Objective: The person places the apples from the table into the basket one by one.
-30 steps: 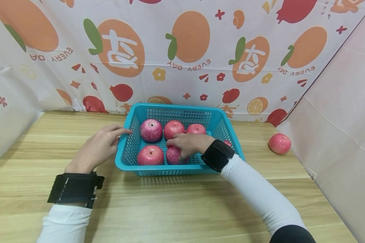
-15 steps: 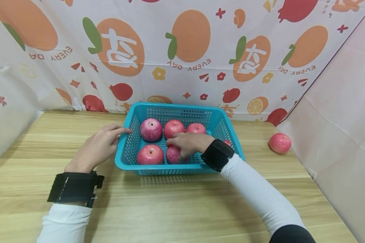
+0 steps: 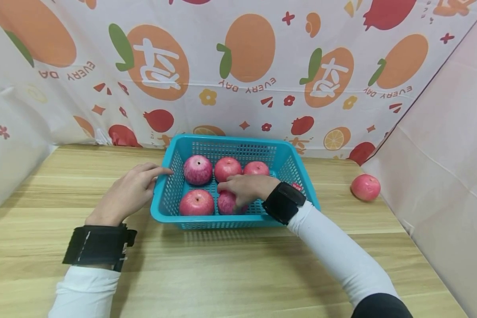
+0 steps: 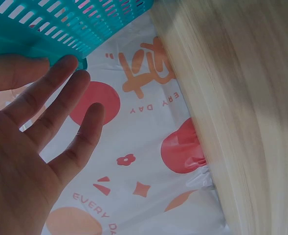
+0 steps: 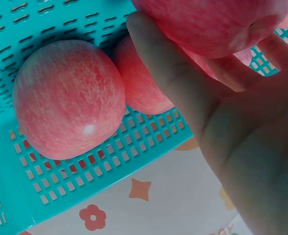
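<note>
In the head view my right hand [image 3: 244,189] reaches into a blue plastic basket [image 3: 238,219] and holds a dark pink apple [image 3: 226,202] near its front wall. The right wrist view shows the thumb along one side of this apple [image 5: 217,24] and fingers behind it. My left hand [image 3: 129,192] is at the basket's left end, its forefinger lying over the rim. From the left wrist, the left hand's fingers [image 4: 85,137] look spread and fairly straight beside the basket wall [image 4: 90,27]. Several other apples sit in the basket, among them a front-left one [image 3: 196,203].
A single apple [image 3: 365,188] lies on the wooden table [image 3: 222,274] at the right, near the side wall. A fruit-printed cloth [image 3: 246,106] hangs right behind the basket. A small red label [image 3: 297,187] shows at the basket's right end.
</note>
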The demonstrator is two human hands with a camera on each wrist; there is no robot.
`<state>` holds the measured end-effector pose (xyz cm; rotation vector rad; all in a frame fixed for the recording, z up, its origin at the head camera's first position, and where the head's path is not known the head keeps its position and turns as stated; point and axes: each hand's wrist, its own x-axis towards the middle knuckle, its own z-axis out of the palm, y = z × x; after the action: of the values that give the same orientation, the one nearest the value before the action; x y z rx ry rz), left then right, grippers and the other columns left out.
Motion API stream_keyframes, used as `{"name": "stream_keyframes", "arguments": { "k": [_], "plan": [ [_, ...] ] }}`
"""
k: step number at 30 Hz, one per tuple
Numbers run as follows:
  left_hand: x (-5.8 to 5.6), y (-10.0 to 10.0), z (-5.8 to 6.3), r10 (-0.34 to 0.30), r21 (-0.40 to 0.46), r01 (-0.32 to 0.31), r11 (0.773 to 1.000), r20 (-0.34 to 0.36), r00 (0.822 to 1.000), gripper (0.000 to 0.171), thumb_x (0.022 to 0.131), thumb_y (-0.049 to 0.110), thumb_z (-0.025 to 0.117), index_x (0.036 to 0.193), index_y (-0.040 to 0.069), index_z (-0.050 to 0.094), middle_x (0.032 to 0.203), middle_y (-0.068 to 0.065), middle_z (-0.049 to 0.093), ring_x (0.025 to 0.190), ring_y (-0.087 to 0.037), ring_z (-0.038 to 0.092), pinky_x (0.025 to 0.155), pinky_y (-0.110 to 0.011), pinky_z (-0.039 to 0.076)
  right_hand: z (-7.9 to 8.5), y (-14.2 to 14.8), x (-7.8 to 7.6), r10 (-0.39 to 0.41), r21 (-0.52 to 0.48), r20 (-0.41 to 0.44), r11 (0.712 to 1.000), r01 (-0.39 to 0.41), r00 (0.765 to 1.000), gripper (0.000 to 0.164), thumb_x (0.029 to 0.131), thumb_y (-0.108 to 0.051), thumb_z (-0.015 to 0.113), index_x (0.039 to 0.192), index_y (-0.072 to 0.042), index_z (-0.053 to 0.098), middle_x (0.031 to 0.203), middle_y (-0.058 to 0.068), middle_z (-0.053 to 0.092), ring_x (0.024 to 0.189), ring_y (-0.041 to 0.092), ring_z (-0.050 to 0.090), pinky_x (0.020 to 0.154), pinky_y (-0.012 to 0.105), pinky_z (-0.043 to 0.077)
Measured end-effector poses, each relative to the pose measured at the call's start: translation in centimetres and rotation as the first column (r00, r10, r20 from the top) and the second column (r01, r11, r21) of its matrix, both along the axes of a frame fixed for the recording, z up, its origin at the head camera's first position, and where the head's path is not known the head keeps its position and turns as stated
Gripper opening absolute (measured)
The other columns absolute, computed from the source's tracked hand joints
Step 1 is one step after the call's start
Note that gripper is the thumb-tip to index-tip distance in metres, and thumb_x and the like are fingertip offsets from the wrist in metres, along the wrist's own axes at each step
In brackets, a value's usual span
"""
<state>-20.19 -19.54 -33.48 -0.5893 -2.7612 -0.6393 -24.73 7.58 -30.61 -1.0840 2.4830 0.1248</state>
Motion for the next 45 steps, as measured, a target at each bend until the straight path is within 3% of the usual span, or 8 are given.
{"name": "stream_keyframes", "arguments": {
  "k": [11,19,22,26,33,45],
  "plan": [
    [0.0,0.0,0.0,0.001,-0.007,-0.001,1.0,-0.005,1.0,0.039,0.08,-0.001,0.06,0.117,0.01,0.058,0.119,-0.02,0.05,0.108,-0.037,0.043,0.079,-0.059,0.046,0.0,0.0,0.1,-0.025,-0.01,0.027,1.0,0.025,0.999,0.059,0.077,-0.021,0.068,0.13,-0.022,0.042,0.124,0.0,0.042,0.103,0.012,0.038,0.074,0.03,0.051],
    [0.0,0.0,-0.1,-0.005,-0.005,0.005,1.0,0.001,1.0,0.039,0.08,0.0,0.061,0.118,0.011,0.058,0.119,-0.02,0.05,0.108,-0.037,0.043,0.078,-0.058,0.047,0.7,1.2,0.1,-0.091,-0.112,0.09,0.989,0.101,0.992,0.077,0.074,-0.036,0.071,0.138,-0.02,0.031,0.133,-0.001,0.039,0.11,0.011,0.036,0.086,0.033,0.046],
    [0.0,0.0,0.0,-0.002,-0.01,0.002,1.0,-0.004,1.0,0.039,0.08,-0.001,0.06,0.117,0.011,0.058,0.119,-0.02,0.051,0.108,-0.037,0.043,0.078,-0.058,0.047,1.3,1.8,-0.1,-0.111,-0.149,0.102,0.981,0.126,0.989,0.078,0.076,-0.038,0.07,0.14,-0.018,0.03,0.139,0.0,0.034,0.119,0.012,0.03,0.093,0.036,0.042],
    [0.0,0.0,0.1,-0.005,-0.009,0.005,1.0,-0.006,1.0,0.039,0.08,0.0,0.061,0.117,0.011,0.058,0.119,-0.02,0.051,0.108,-0.036,0.043,0.079,-0.058,0.047,2.0,2.5,-0.4,-0.124,-0.157,0.077,0.978,0.135,0.989,0.075,0.078,-0.041,0.067,0.139,-0.017,0.031,0.142,0.002,0.031,0.123,0.014,0.026,0.097,0.039,0.039],
    [0.1,0.0,0.0,0.002,-0.004,-0.002,1.0,0.011,1.0,0.039,0.081,-0.001,0.059,0.118,0.011,0.058,0.12,-0.021,0.05,0.109,-0.037,0.042,0.079,-0.059,0.046,2.8,3.4,-0.9,-0.136,-0.173,-0.024,0.976,0.13,0.99,0.065,0.079,-0.041,0.066,0.134,-0.015,0.041,0.136,0.006,0.039,0.121,0.019,0.03,0.097,0.042,0.038],
    [0.0,0.0,0.0,-0.001,-0.011,0.001,1.0,0.003,1.0,0.039,0.08,-0.002,0.059,0.118,0.01,0.058,0.119,-0.021,0.05,0.108,-0.037,0.043,0.079,-0.058,0.046,3.4,5.0,-1.5,-0.104,-0.3,-0.106,0.952,0.068,0.989,0.05,0.082,-0.034,0.064,0.125,-0.01,0.051,0.124,0.007,0.052,0.111,0.02,0.039,0.092,0.043,0.042]
  ]
}}
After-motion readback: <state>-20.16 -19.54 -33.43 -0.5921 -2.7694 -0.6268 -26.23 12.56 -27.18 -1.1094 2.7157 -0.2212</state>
